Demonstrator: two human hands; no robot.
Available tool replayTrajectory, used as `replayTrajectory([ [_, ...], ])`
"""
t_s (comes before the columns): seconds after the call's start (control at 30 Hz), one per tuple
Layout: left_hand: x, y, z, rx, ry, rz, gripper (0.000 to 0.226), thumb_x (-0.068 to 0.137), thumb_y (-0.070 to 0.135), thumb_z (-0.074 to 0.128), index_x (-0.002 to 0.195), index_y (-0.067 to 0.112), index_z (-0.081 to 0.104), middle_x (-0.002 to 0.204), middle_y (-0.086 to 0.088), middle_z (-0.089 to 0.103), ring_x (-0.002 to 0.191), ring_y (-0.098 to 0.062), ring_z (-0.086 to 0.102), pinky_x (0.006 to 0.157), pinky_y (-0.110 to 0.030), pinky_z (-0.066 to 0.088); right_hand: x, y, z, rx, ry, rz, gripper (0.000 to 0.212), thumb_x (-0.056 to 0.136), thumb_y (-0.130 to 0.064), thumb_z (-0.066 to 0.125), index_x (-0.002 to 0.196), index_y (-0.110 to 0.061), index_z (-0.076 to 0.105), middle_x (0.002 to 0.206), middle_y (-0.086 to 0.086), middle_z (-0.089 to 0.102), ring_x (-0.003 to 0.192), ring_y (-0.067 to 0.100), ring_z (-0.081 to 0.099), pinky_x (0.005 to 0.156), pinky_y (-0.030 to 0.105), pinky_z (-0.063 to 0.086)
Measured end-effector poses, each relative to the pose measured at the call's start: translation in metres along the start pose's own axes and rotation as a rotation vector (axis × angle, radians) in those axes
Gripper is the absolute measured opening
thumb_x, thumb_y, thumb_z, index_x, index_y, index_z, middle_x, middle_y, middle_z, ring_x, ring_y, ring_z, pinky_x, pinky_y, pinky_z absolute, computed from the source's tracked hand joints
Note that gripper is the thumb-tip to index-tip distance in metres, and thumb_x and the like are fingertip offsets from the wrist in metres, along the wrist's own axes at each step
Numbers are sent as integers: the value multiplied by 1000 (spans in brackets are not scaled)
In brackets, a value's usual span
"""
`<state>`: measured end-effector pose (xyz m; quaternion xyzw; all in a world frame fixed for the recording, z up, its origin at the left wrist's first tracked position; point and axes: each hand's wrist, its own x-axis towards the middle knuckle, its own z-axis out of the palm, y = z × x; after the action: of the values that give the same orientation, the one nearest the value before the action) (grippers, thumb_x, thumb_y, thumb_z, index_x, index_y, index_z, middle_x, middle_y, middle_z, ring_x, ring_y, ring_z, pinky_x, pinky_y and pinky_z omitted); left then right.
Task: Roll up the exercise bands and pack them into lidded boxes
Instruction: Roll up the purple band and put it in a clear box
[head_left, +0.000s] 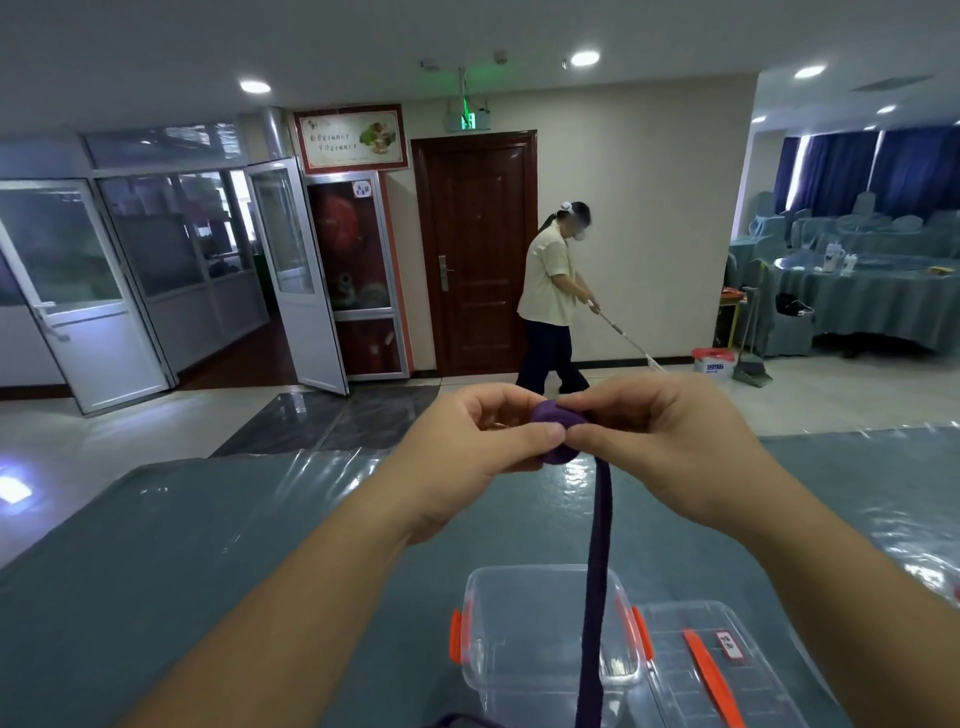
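Clear box (545, 631) below; purple band (597, 561) up to its roll, in left grip (480, 441) and right grip (660, 441) pinch.

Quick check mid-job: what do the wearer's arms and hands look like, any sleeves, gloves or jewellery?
Both forearms are bare as far as the frame shows, no sleeves visible. The left hand and right hand wear no gloves; no rings, watch or wristbands show. Fingernails look short and unpainted.

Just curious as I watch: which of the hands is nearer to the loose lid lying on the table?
Right. The right hand is raised above the table, roughly over the lid; the left hand is farther off to the lid's left, above the open box.
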<state>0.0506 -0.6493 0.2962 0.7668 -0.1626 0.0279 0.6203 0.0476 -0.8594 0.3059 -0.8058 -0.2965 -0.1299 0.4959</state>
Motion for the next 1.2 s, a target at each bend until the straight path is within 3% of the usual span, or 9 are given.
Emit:
replayTrajectory([
  [0.23, 1, 4, 3, -526, 21, -49, 36, 81, 13, 73, 117, 4, 72, 109, -14, 79, 99, -21, 77, 86, -28, 62, 1, 0, 7, 197, 184, -55, 30, 85, -12, 79, 111, -26, 78, 99, -13, 81, 96, 6, 77, 86, 18, 59],
  [0.33, 1, 1, 1, -419, 2, -66, 26, 89, 9, 72, 115, 6, 73, 108, -13, 79, 100, -21, 77, 88, -31, 62, 2, -1, 1, 107, 114, -32, 30, 88, -11, 77, 112, -29, 78, 99, -16, 81, 97, 3, 76, 88, 17, 58],
  [0.47, 1, 3, -8, 97, -3, 9, 19, 92, 22, 77, 111, 24, 78, 105, 1, 79, 104, -17, 75, 97, -39, 60, 4, -5, -5, -108, -31, -28, 32, 89, -18, 76, 114, -38, 76, 99, -22, 79, 97, -2, 74, 86, 13, 58],
  [0.6, 3, 3, -1, -228, 35, 23, 31, 85, 21, 78, 115, 15, 77, 111, -9, 79, 107, -22, 75, 99, -38, 58, 4, -2, 7, 78, 202, -46, 30, 83, -18, 81, 107, -35, 74, 98, -16, 80, 93, 2, 76, 83, 16, 60],
  [0.7, 6, 2, 6, -463, 35, -2, 35, 81, 19, 74, 115, 10, 76, 113, -14, 78, 104, -20, 75, 93, -29, 58, 4, 2, 11, 144, 222, -42, 35, 85, -15, 79, 118, -27, 76, 104, -15, 80, 99, 5, 76, 89, 19, 59],
  [0.77, 6, 0, 4, -450, 18, -13, 32, 82, 20, 75, 113, 12, 77, 114, -14, 77, 105, -20, 74, 95, -31, 59, 4, 2, 8, 134, 189, -31, 34, 86, -13, 78, 117, -28, 76, 103, -17, 80, 100, 3, 75, 90, 18, 59],
  [0.87, 5, 0, -3, -123, 22, 10, 22, 89, 22, 79, 111, 21, 78, 111, -6, 78, 108, -23, 73, 102, -42, 58, 5, 1, -1, 29, 84, -6, 34, 88, -14, 77, 118, -31, 77, 102, -18, 80, 100, 1, 75, 92, 18, 58],
  [0.97, 4, 5, -8, 73, -1, 23, 20, 90, 19, 79, 110, 24, 77, 104, 1, 79, 101, -17, 75, 97, -39, 61, 6, -1, -5, -43, -4, -8, 33, 89, -16, 76, 119, -31, 76, 105, -18, 80, 102, 1, 74, 92, 21, 59],
  [1.2, 5, -1, -2, -426, -23, -12, 30, 82, 13, 76, 112, 11, 75, 113, -14, 77, 105, -25, 76, 92, -33, 60, 8, -3, 1, 139, 147, -58, 36, 73, -36, 76, 108, -32, 76, 97, -14, 81, 93, 6, 78, 83, 18, 61],
])
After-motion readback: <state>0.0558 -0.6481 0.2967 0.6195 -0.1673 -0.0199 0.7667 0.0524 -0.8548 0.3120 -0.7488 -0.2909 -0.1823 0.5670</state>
